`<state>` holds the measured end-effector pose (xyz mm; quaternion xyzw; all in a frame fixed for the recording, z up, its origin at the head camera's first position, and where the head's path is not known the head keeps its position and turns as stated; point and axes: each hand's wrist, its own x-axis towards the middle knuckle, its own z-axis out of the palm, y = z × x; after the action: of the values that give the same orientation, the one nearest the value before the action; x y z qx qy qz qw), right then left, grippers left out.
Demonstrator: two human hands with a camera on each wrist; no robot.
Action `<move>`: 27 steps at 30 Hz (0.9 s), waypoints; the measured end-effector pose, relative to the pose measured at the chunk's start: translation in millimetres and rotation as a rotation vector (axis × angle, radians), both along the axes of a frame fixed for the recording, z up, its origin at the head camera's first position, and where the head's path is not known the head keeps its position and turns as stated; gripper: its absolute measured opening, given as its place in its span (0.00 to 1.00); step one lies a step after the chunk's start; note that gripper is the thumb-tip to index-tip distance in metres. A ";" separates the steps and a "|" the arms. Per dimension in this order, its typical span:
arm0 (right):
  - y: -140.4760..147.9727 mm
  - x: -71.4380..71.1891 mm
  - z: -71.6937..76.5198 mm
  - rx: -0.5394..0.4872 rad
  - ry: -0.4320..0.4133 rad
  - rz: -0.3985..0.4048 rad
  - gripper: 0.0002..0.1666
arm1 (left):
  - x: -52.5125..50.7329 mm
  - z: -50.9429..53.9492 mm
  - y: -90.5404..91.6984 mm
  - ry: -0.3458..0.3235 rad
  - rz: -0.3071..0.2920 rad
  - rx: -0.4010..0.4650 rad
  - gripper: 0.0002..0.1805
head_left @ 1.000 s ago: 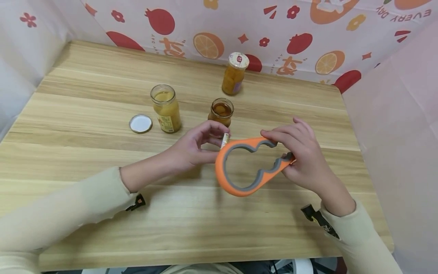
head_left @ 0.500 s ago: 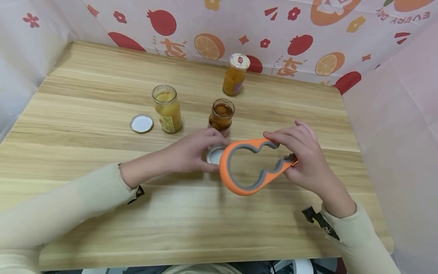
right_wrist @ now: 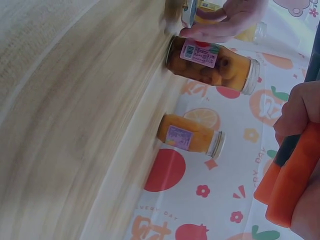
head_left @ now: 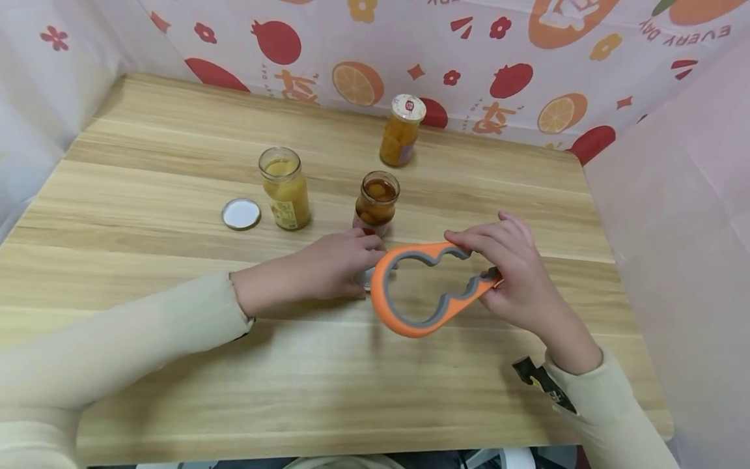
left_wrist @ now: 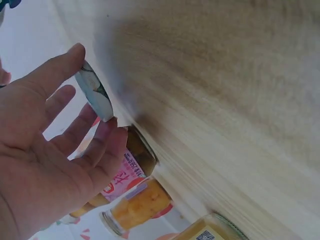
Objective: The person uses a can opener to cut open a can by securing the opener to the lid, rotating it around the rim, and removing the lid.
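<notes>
In the head view my left hand (head_left: 334,266) is low over the table beside an open jar of dark fruit (head_left: 375,203). In the left wrist view its thumb and fingers pinch a jar lid (left_wrist: 95,91) by the edge, just above the wood. The orange opener (head_left: 387,312) with grey toothed inner edges hides part of the lid in the head view. My right hand (head_left: 518,280) grips the opener by its handle ends, above the table. The right wrist view shows the orange handles (right_wrist: 295,180) within the fingers.
An open jar of yellow fruit (head_left: 287,195) stands left of the dark one, with a loose lid (head_left: 241,213) lying beside it. A closed jar of orange fruit (head_left: 401,133) stands at the back near the printed curtain (head_left: 316,39).
My left hand has lowered the lid toward the table, and the lid has tipped from upright to flatter in the head view. My right hand and the opener have barely moved.
</notes>
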<state>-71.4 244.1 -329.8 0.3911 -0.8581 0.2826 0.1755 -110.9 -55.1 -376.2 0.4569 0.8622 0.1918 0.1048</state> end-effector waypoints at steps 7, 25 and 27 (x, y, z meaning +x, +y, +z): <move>-0.1 -4.2 -2.6 -0.002 0.008 0.005 0.36 | -4.9 -1.8 2.7 0.036 -0.001 -0.042 0.29; -2.1 -6.6 -22.7 0.027 -0.033 0.001 0.36 | 11.0 1.0 -14.0 0.013 0.056 0.013 0.30; 0.3 -5.8 -23.6 0.040 -0.042 -0.010 0.36 | 16.7 6.1 -22.3 0.012 0.079 0.049 0.27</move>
<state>-77.2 244.4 -353.4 0.3844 -0.8690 0.2728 0.1508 -94.2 -77.5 -370.1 0.4262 0.8753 0.2140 0.0806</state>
